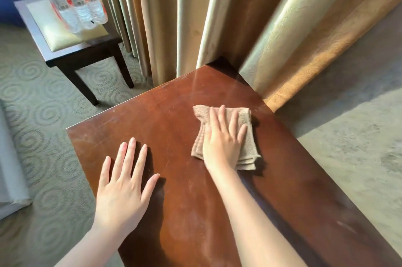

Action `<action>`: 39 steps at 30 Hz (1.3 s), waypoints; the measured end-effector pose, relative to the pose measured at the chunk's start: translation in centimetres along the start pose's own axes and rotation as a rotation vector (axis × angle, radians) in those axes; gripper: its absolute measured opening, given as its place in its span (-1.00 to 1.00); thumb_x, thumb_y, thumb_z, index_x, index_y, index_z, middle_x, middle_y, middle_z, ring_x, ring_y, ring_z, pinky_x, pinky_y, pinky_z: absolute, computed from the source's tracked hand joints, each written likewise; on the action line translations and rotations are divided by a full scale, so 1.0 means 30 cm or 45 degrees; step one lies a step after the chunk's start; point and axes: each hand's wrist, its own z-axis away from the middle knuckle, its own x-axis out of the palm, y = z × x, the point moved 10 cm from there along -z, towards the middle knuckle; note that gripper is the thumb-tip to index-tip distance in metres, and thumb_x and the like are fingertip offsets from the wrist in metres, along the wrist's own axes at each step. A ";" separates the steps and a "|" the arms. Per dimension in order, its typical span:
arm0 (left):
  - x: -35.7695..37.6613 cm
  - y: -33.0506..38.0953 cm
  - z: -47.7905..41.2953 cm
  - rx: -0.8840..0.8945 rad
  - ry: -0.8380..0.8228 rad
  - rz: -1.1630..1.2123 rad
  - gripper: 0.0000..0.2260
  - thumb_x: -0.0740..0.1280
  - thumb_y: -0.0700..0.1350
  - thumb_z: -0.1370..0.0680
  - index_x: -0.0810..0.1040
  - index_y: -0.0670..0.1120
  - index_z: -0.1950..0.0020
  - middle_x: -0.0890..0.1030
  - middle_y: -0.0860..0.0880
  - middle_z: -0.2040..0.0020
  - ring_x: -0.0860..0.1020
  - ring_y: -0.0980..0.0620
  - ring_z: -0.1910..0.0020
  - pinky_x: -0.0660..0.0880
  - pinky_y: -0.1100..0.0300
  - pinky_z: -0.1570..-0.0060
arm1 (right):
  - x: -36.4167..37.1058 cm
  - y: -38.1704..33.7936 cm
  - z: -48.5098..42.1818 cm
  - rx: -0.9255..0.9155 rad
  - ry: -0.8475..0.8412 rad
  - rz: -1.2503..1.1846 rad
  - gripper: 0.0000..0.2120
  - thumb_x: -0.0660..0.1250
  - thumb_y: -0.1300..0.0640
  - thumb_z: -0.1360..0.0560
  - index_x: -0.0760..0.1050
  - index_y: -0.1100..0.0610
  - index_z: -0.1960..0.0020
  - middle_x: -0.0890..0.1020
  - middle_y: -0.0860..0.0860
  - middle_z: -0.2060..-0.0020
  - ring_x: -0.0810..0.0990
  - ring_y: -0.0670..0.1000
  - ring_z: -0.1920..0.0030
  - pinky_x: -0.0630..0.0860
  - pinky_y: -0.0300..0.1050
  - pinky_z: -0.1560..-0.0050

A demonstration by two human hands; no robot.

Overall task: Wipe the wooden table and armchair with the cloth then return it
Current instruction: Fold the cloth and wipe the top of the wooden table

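Observation:
The reddish-brown wooden table (174, 118) fills the middle of the view, its top scuffed and dusty. A folded tan cloth (248, 151) lies on its far right part. My right hand (221, 138) presses flat on the cloth, fingers spread and pointing away from me. My left hand (124, 184) rests flat on the bare wood at the near left, palm down, fingers apart, holding nothing. No armchair is in view.
Beige curtains (174, 16) hang right behind the table's far corner. A dark stool with a pale cushion (71, 49) stands at the upper left, carrying a plastic-wrapped pack of water bottles (76, 3). Patterned carpet (43, 114) surrounds the table.

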 end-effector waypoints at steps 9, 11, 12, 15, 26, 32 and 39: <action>0.008 0.001 0.003 0.012 0.024 -0.014 -0.39 -0.10 0.25 -0.56 0.10 -0.02 -0.55 0.09 -0.06 -0.58 0.00 -0.03 -0.57 0.03 -0.09 -0.50 | -0.063 0.390 0.141 -0.147 -0.088 0.082 -0.52 0.09 0.12 -0.58 0.22 -0.02 -0.50 0.28 -0.03 -0.51 0.15 0.16 -0.53 0.09 0.36 -0.44; 0.005 0.002 0.000 0.014 0.036 -0.014 -0.39 -0.08 0.24 -0.56 0.10 -0.04 -0.55 0.10 -0.08 -0.58 0.00 -0.04 -0.57 0.02 -0.10 -0.50 | -0.118 0.548 0.030 0.312 -0.008 -0.058 -0.57 0.07 0.09 -0.63 0.23 -0.02 -0.49 0.24 -0.01 -0.53 0.08 0.13 -0.54 0.00 0.35 -0.45; 0.006 0.003 -0.001 0.019 0.035 -0.021 -0.39 -0.08 0.23 -0.57 0.10 -0.05 -0.55 0.09 -0.08 -0.58 0.00 -0.04 -0.57 0.02 -0.10 -0.50 | -0.128 0.547 -0.009 0.450 0.046 -0.113 -0.58 0.05 0.07 -0.64 0.23 -0.02 -0.49 0.22 -0.01 -0.53 0.05 0.13 -0.55 -0.04 0.35 -0.46; 0.007 0.006 -0.002 0.031 0.044 -0.034 -0.39 -0.08 0.23 -0.57 0.09 -0.05 -0.55 0.08 -0.09 -0.59 -0.02 -0.05 -0.57 0.01 -0.11 -0.50 | -0.085 0.310 -0.067 0.344 0.087 -0.077 -0.56 0.06 0.09 -0.63 0.19 -0.03 -0.50 0.19 -0.03 -0.54 0.01 0.14 -0.55 -0.07 0.33 -0.47; -0.001 -0.001 -0.006 0.031 0.052 -0.006 -0.39 -0.14 0.25 -0.57 0.03 0.00 -0.56 0.02 -0.06 -0.59 -0.08 -0.02 -0.57 -0.04 -0.10 -0.51 | -0.037 0.158 0.548 -0.772 -0.125 0.009 -0.37 0.13 0.25 -0.41 0.26 0.03 -0.48 0.37 -0.03 -0.46 0.17 0.11 -0.52 0.19 0.32 -0.41; -0.014 0.007 -0.003 0.028 0.089 0.004 -0.39 -0.13 0.23 -0.57 0.05 -0.02 -0.56 0.03 -0.09 -0.59 -0.07 -0.04 -0.57 -0.07 -0.09 -0.51 | -0.186 0.712 0.329 0.527 0.130 -0.076 -0.55 0.11 0.22 -0.56 0.33 0.10 -0.44 0.32 0.13 -0.48 0.13 0.23 -0.51 0.04 0.35 -0.41; -0.001 0.003 0.002 0.035 0.090 0.007 -0.39 -0.15 0.25 -0.57 0.02 0.00 -0.56 0.01 -0.08 -0.60 -0.09 -0.02 -0.57 -0.09 -0.08 -0.51 | 0.006 0.017 0.734 -0.648 -0.062 -0.148 -0.36 0.24 0.29 -0.49 0.18 0.02 -0.52 0.26 -0.06 -0.51 0.03 0.11 -0.56 -0.03 0.29 -0.49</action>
